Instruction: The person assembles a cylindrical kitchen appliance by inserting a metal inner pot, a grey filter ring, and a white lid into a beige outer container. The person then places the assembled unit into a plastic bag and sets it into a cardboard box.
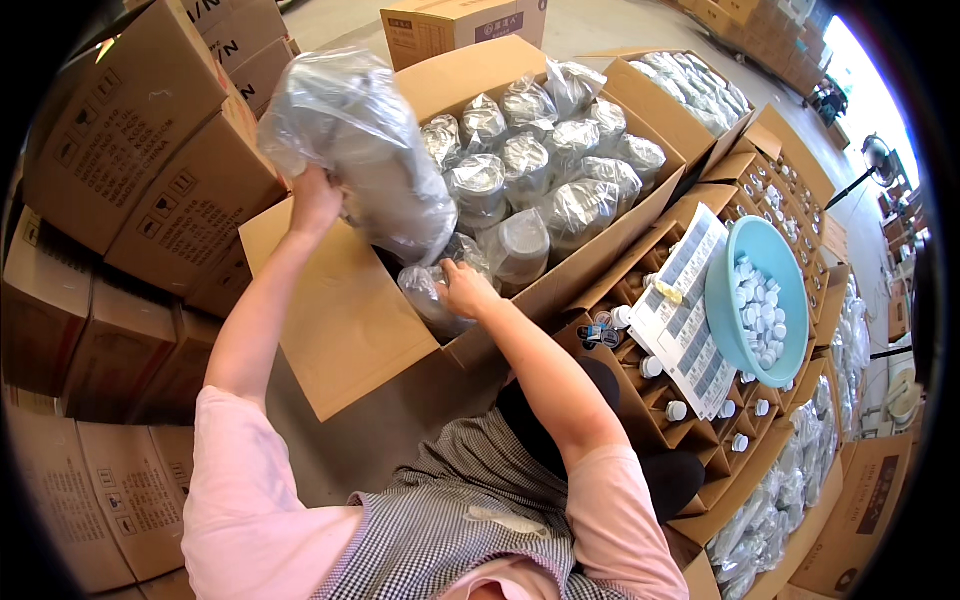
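A long plastic-wrapped bundle (375, 165), greyish and cylindrical, is lifted at a tilt over the left side of an open carton (568, 290). My left hand (316, 200) is closed on its bag from the left; the bundle hides part of the fingers. Lower down, inside the carton's near corner, my right hand (468, 291) has its fingers curled onto the clear plastic of another wrapped bundle (430, 300). Several more wrapped round bundles (525, 165) stand upright in the carton. What the bags contain cannot be made out clearly.
To the right, a divided carton (700, 455) holds white-capped bottles. A blue basin (735, 340) of white caps and printed sheets (672, 330) lie on it. Stacked cartons (150, 150) crowd the left. Another carton (440, 40) stands beyond; a fan (876, 152) is at far right.
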Demonstrator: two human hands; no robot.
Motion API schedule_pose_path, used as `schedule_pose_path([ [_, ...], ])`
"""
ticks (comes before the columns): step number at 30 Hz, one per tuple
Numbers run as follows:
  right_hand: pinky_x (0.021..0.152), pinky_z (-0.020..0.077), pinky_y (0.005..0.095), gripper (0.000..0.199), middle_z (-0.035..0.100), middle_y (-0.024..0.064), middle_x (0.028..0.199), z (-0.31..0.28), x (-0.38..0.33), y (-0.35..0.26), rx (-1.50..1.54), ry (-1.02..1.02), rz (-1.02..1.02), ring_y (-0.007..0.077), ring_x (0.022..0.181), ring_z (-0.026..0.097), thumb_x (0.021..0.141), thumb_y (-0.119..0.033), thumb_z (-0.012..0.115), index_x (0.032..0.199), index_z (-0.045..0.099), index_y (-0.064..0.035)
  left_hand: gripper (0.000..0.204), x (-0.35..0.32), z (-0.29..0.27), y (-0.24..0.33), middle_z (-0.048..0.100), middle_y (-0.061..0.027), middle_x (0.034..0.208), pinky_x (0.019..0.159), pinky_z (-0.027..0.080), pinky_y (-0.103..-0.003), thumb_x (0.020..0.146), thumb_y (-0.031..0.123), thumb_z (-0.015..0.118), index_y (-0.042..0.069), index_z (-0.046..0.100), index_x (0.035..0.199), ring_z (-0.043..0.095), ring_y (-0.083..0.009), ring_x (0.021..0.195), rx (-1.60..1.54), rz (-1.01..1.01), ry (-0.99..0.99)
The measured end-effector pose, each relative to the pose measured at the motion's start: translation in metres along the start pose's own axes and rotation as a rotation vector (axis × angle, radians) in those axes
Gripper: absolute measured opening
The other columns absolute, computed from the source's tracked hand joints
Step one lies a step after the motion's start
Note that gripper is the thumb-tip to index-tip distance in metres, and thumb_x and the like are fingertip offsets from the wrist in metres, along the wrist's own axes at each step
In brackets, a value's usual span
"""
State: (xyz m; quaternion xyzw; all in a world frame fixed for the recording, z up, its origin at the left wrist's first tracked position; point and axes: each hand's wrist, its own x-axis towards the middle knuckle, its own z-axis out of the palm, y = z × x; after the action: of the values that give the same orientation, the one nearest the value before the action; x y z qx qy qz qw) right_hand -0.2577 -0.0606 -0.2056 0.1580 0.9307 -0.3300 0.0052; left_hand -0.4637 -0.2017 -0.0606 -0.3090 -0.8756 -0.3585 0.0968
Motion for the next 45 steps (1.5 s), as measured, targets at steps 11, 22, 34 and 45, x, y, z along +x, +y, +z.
schedule_pose_path([
  [11,0.09,0.0488,0.0477,0.047,0.061,0.0304,0.108,-0.001,-0.012,0.011,-0.044,0.106,0.037,0.0439,0.101,0.061,0.095,-0.039,0.053,0.11,0.053,0.0049,0.018,-0.03,0.008,0.028,0.065,-0.0275,0.086,0.069,0.053,-0.053,0.083,0.006,0.051,-0.002,0.065,0.091,0.064,-0.0453,0.076,0.313,0.493,0.021],
  [22,0.092,0.0479,0.0473,0.051,0.061,0.0295,0.114,0.002,-0.016,0.006,-0.028,0.07,0.052,0.0422,0.107,0.06,0.097,-0.04,0.049,0.12,0.048,0.0049,0.021,0.008,0.062,0.016,0.067,-0.0233,0.084,0.065,0.056,-0.048,0.084,0.01,0.05,0.0,0.068,0.089,0.069,-0.0384,0.077,0.651,0.481,-0.398],
  [34,0.1,0.0425,0.049,0.045,0.047,0.0242,0.134,-0.069,0.01,-0.034,0.002,0.635,0.039,0.0421,0.122,0.048,0.09,-0.02,0.061,0.129,0.046,-0.0019,0.033,-0.097,0.163,-0.015,0.063,-0.0257,0.113,0.089,0.052,-0.048,0.085,0.009,0.052,0.001,0.06,0.116,0.064,-0.0426,0.102,0.371,-0.113,-0.58],
  [45,0.109,0.0355,0.0495,0.078,0.04,0.0228,0.145,-0.002,0.053,-0.003,-0.188,-0.083,0.03,0.0387,0.139,0.032,0.093,-0.033,0.054,0.155,0.008,-0.0242,0.022,-0.072,0.075,0.029,0.07,-0.0214,0.094,0.081,0.054,-0.039,0.087,0.002,0.052,0.001,0.07,0.101,0.069,-0.0332,0.089,0.167,0.084,-1.084],
])
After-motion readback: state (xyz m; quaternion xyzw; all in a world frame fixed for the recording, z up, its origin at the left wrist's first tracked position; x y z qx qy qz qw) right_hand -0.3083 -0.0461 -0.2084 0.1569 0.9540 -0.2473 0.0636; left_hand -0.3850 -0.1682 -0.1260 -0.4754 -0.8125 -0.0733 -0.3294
